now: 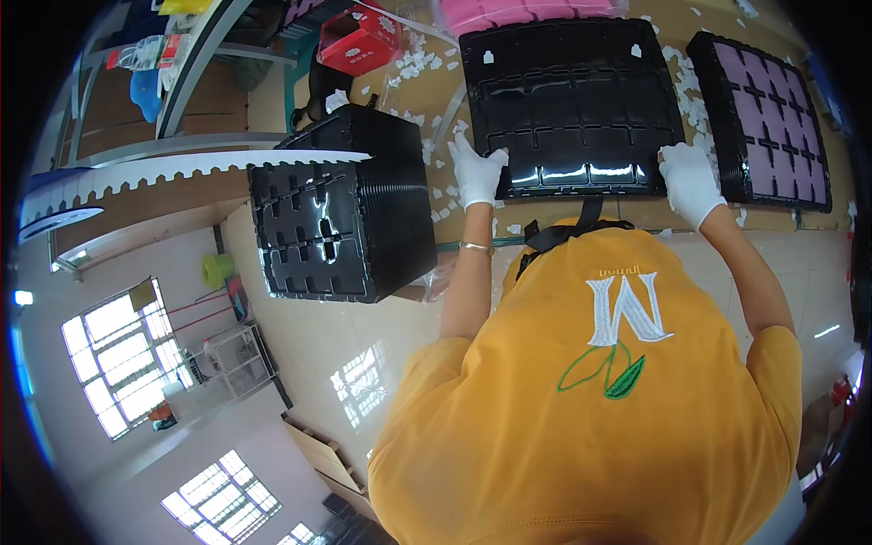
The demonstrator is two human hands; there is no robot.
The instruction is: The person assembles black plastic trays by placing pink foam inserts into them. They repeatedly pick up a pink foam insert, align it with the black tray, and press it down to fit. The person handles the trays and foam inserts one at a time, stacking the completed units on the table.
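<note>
A black moulded plastic tray (572, 100) lies on the brown work surface in front of me. My left hand (477, 173), in a white glove, grips its near left corner, the thumb against the edge. At the near right corner my right hand (692, 184), gloved the same way, is closed on the rim, its fingertips partly hidden. Two small white scraps rest on the tray's far part. Right of it stands another black tray (722, 118) filled with purple pieces (772, 123). To the left of my left hand is a tall stack of black trays (395, 200).
White scraps (695, 113) litter the brown work surface (668, 213) around the trays. Pink sheets (518, 11) lie beyond the tray, and a red box (359, 41) sits at the far left. A long toothed white strip (182, 168) juts across the stack from the left, beside a metal rack (195, 68).
</note>
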